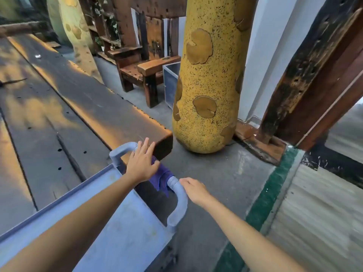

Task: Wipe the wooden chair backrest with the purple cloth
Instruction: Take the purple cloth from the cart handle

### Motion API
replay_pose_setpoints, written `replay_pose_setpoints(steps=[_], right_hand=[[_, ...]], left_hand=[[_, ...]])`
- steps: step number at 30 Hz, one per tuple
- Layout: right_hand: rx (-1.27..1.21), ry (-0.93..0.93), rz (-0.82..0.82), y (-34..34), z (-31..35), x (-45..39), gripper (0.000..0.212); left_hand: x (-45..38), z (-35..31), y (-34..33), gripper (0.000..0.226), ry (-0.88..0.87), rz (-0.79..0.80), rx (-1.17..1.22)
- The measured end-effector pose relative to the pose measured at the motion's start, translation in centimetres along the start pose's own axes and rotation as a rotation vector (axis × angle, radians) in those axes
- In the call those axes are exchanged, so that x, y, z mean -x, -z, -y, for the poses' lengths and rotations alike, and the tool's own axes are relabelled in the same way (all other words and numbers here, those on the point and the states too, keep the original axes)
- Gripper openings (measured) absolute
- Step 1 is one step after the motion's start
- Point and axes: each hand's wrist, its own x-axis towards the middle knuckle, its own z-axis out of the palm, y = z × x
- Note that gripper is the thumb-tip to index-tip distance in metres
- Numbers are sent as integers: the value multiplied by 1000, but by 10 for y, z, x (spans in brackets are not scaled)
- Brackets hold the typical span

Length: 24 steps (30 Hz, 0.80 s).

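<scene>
The purple cloth (160, 178) — deep violet, soft and crumpled — hangs draped over the handle bar of a pale blue cart (125, 228), its loose end dangling behind the bar. The left hand (141, 163) lies on the bar with fingers straight and spread, thumb touching the cloth, while the right hand (194, 190) hovers just beside the handle's ribbed corner, fingers loosely extended, holding nothing. Beyond the cart stand one wooden chair (144, 63) and two speckled yellow pillars — the nearer pillar (208, 79) beside the chair.
</scene>
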Motion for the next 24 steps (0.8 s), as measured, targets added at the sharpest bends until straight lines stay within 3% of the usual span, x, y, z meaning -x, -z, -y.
replay_pose_setpoints(steps=[2,4,9,11,13,18,21,24], right_hand=[[-61,-82,60,-9,-1,-22,60],[-274,-147,140,-19,2,-34,64],[-555,-123,257,-28,10,-53,35],[-559,-45,263,-28,12,-60,44],[-542,16,285,-27,12,-64,50],[-498,59,272,-25,23,-78,59],[-493,72,217,-23,33,-86,54],[-613,89,155,-16,48,-88,47]], left_hand=[[-9,5,-8,69,74,34,1],[-14,11,-17,65,131,114,6],[-20,12,-33,73,213,292,4],[-20,10,-33,79,222,285,6],[-21,10,-32,70,204,253,-1],[-33,17,-18,67,164,139,-15],[-52,25,-10,63,201,96,7],[-74,34,-9,49,257,185,-60]])
